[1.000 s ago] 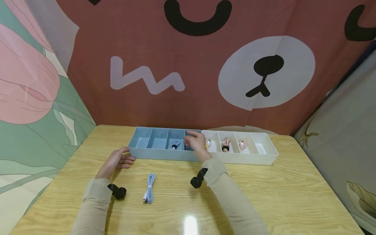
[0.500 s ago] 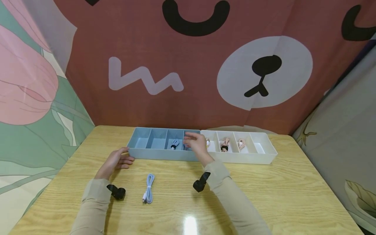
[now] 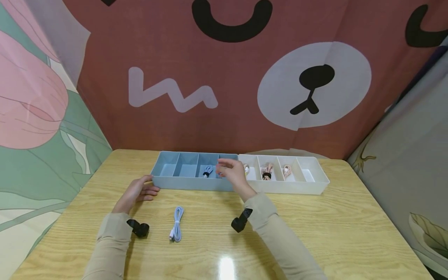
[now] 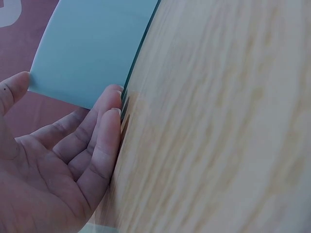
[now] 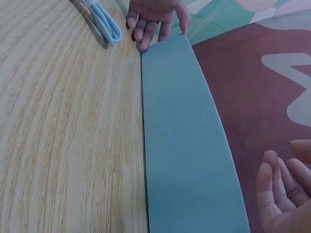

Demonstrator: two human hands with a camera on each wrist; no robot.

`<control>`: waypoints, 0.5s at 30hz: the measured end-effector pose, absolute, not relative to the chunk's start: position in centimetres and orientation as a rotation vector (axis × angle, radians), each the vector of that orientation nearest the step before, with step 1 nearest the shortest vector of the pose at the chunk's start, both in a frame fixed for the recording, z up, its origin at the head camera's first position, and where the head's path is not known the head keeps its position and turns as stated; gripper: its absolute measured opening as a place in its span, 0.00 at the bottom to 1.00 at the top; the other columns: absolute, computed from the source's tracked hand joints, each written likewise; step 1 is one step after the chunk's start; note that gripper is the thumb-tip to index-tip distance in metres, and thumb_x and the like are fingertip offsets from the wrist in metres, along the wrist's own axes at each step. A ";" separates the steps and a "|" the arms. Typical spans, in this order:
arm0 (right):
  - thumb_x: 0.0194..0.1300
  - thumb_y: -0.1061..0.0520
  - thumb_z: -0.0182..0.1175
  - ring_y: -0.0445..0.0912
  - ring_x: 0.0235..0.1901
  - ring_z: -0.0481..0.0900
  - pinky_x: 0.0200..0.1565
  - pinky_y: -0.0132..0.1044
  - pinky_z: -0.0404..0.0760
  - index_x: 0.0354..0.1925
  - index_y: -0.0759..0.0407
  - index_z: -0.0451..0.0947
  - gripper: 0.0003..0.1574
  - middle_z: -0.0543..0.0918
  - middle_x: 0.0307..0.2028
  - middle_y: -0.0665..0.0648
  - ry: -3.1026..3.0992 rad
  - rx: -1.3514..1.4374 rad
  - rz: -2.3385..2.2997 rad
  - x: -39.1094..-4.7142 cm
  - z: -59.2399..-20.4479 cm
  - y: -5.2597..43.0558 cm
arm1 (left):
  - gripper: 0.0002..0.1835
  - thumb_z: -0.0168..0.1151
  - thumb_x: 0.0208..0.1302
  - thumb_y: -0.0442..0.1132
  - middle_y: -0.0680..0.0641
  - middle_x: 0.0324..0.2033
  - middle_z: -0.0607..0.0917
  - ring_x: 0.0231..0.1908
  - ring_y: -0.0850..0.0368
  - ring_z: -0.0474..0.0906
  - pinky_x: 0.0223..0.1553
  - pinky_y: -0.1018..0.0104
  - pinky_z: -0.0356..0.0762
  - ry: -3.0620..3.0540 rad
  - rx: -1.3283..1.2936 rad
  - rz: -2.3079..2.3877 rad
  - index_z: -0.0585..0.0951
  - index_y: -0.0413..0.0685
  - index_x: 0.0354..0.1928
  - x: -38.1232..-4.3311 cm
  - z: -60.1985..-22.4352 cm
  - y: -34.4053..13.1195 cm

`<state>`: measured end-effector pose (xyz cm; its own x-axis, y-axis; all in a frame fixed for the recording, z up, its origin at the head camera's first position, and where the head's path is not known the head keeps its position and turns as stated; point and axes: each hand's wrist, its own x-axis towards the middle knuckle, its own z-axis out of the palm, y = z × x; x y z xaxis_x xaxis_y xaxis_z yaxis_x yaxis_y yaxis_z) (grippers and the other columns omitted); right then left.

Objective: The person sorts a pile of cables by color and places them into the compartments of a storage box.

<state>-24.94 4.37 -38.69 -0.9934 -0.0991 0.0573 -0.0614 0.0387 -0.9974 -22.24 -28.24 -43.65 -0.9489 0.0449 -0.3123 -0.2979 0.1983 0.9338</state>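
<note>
My left hand [image 3: 138,189] touches the left front corner of a blue divided organizer box [image 3: 192,184]. In the left wrist view its thumb is at the top corner and its fingertips lie along the bottom edge by the table. My right hand [image 3: 236,177] hovers over the rightmost blue compartment, largely covering it. In the right wrist view its fingers are loosely bent with nothing between them. A bundled blue cable [image 3: 208,170] with a black tie sits in the third compartment. Another blue cable [image 3: 177,223], folded and tied, lies on the table between my forearms.
A white divided box [image 3: 294,188] adjoins the blue one on the right. It holds a pink cable bundle with a black tie [image 3: 267,171], a small pink coiled cable [image 3: 287,171] and a partly hidden white one [image 3: 246,169]. A printed cloth [image 3: 168,128] hangs behind the table.
My right hand has lifted slightly from the rightmost blue compartment, its forearm shifting a little right. The left hand stays on the box corner, and the cables have not moved.
</note>
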 end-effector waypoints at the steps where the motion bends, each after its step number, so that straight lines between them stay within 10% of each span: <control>1: 0.59 0.66 0.59 0.45 0.29 0.81 0.37 0.46 0.80 0.51 0.71 0.75 0.20 0.81 0.37 0.67 2.247 -0.183 -2.156 -24.9 -38.7 4.4 | 0.35 0.39 0.70 0.55 0.47 0.33 0.84 0.32 0.58 0.81 0.34 0.64 0.79 2.206 -0.237 1.815 0.52 0.35 0.67 -22.3 -43.6 -28.2; 15: 0.64 0.52 0.57 0.47 0.28 0.81 0.33 0.37 0.80 0.50 0.69 0.76 0.24 0.82 0.33 0.64 2.247 -0.268 -2.095 -24.2 -39.1 4.7 | 0.34 0.38 0.70 0.54 0.45 0.34 0.84 0.32 0.58 0.81 0.34 0.62 0.79 2.204 -0.215 1.823 0.50 0.34 0.67 -22.2 -43.6 -28.2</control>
